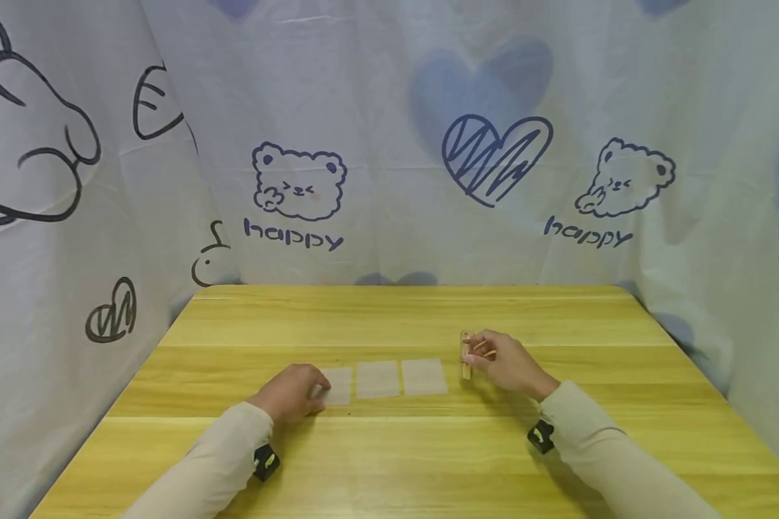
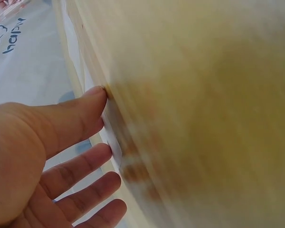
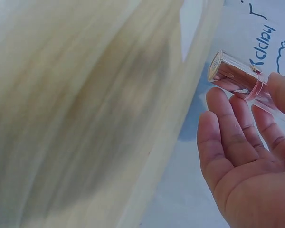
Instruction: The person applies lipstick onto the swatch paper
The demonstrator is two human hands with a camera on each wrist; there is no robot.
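Observation:
My right hand [image 1: 508, 362] pinches a slim pink-and-clear cosmetic tube, like a lipstick [image 1: 465, 355], holding it upright just right of the paper row in the head view. In the right wrist view the shiny rose-gold end of the lipstick [image 3: 235, 78] points away from the palm, with the thumb against its side. My left hand [image 1: 290, 393] rests at the left white paper square [image 1: 337, 386], fingertips over its left edge. Up close, the left thumb [image 2: 73, 116] and fingers are spread along the sheet. The middle square [image 1: 378, 379] and right square [image 1: 425, 377] lie beside it in a row.
The squares lie on a yellow wood-grain table [image 1: 389, 461]. Behind and beside it hangs a white curtain [image 1: 389, 252] with bear and heart drawings. Each wrist carries a small black camera, such as the right one [image 1: 542, 436].

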